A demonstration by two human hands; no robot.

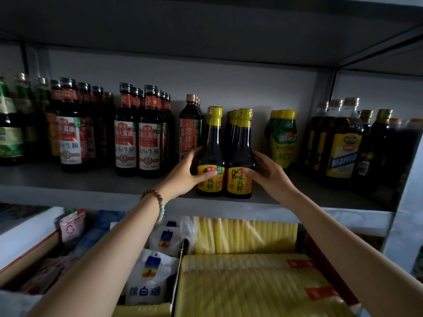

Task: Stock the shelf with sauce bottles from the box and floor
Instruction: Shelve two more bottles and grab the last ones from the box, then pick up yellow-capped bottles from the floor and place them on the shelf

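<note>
On the shelf (91, 179), upright near the front edge, two bottles side by side: left bottle (211, 154) gripped by left hand (183, 175), right bottle (241, 156) gripped by right hand (267, 170).

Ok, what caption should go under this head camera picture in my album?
Left hand and right hand each set a yellow-capped sauce bottle, left and right, side by side on the shelf.

- Left bottle (211, 154): dark sauce, yellow cap and label, upright at the shelf (96, 181) front edge.
- Right bottle (240, 156): identical, upright, touching it.
</note>
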